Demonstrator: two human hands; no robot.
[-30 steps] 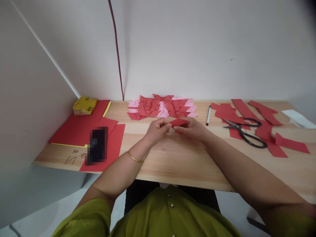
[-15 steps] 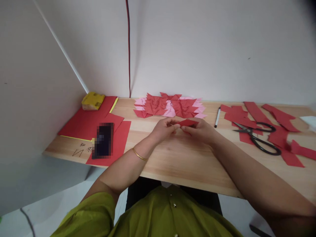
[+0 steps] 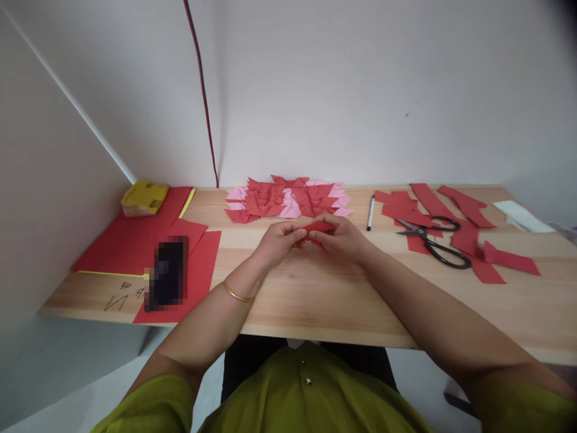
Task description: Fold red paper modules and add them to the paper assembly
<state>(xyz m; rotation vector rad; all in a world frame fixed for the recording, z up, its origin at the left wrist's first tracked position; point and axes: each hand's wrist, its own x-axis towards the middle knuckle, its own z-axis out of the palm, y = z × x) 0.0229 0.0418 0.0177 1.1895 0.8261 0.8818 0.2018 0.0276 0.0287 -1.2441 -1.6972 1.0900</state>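
Note:
A small folded piece of red paper is held above the middle of the wooden table. My left hand pinches its left side between thumb and fingers. On the other side, my right hand grips the same paper, thumb in front and fingers behind. Part of the paper is covered by my fingers. Just beyond my hands lie rows of folded red and pink paper pieces with pointed ends, set close together near the wall.
Black-handled scissors rest among red paper scraps at the right, with a white marker beside them. Large red sheets lie at the left, bearing a yellow packet and a dark phone. White paper is at far right.
The view has turned to the right, so the table things appear shifted left. Both hands still hold the red paper, which now shows at a different angle between the fingers.

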